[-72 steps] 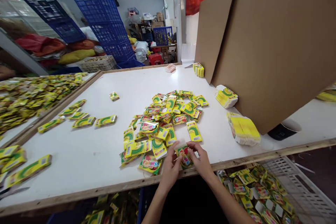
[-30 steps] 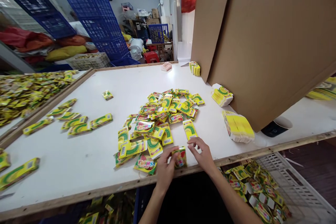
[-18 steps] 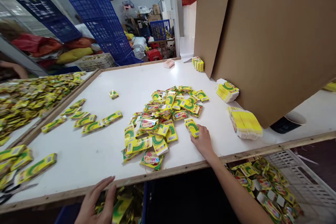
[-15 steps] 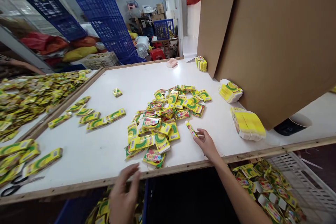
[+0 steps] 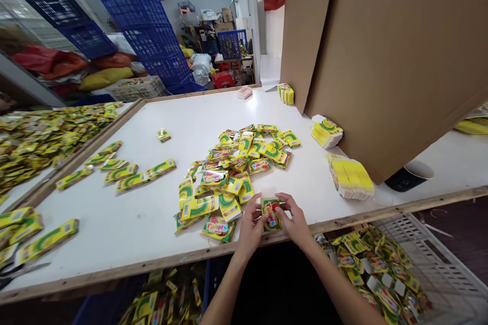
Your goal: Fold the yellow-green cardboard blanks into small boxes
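Between my two hands, at the front edge of the white table (image 5: pixel 152 223), is a small crayon box (image 5: pixel 271 214) with its colourful lettered face toward me. My left hand (image 5: pixel 251 223) grips its left side, thumb at the front. On the opposite side my right hand (image 5: pixel 295 221) holds it too, with the thumb over its face. Just left of and beyond my hands lies a loose pile of similar yellow and green boxes (image 5: pixel 232 162), lying at mixed angles.
Stacks of flat yellow cartons (image 5: pixel 351 177) stand by a big cardboard sheet (image 5: pixel 396 61) and a dark cup (image 5: pixel 407 176). Scissors (image 5: pixel 23 271) lie at the left front. Below the edge are a white crate (image 5: pixel 442 269) and a blue bin (image 5: pixel 102 302). More packs (image 5: pixel 57 132) fill the left table.
My left hand has come up from below the table edge to the right and closed on the crayon box. My right hand has drawn the box nearer, its broad face now toward me.
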### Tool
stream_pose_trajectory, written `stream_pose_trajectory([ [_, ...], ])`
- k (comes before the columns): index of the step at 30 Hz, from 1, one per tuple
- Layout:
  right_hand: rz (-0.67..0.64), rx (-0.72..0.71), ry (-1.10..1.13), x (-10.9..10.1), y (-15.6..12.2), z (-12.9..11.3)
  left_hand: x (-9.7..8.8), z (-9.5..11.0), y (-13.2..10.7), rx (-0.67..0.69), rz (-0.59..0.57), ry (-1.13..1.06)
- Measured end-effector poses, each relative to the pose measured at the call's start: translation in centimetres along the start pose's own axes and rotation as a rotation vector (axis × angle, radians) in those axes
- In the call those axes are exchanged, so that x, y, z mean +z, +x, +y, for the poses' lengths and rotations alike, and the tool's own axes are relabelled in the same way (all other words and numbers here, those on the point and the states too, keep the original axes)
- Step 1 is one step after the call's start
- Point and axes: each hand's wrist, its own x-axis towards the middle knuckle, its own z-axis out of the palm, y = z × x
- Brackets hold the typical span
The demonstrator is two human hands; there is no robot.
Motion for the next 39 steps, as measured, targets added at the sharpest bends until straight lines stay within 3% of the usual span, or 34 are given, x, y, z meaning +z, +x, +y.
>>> stream_pose_trajectory([
  [4,-0.113,-0.005,-0.062,-0.5,1.1,0.0,-0.3,-0.2,0.5,0.006,-0.036,0.077],
  [11,0.033,-0.078,-0.079,-0.1,2.3,0.3,0.3,-0.5,1.4,0.071,0.044,0.025],
  [16,-0.054,-0.170,-0.155,-0.4,1.5,0.1,0.0,-0.1,1.1,0.120,0.048,0.150],
  [23,0.001,-0.086,-0.217,-0.1,1.9,-0.9,0.8,0.3,1.4,0.087,0.155,0.117],
  [31,-0.037,-0.043,-0.170,-0.7,1.7,-0.6,0.5,-0.3,1.5,0.086,0.133,0.135],
  [35,-0.059,-0.064,-0.138,-1.0,1.3,-0.4,0.2,0.1,0.6,0.108,0.135,0.192],
  [39,-0.037,-0.017,-0.122,0.2,2.4,-0.7,-2.9,3.0,-3.1,0.269,0.330,0.417],
])
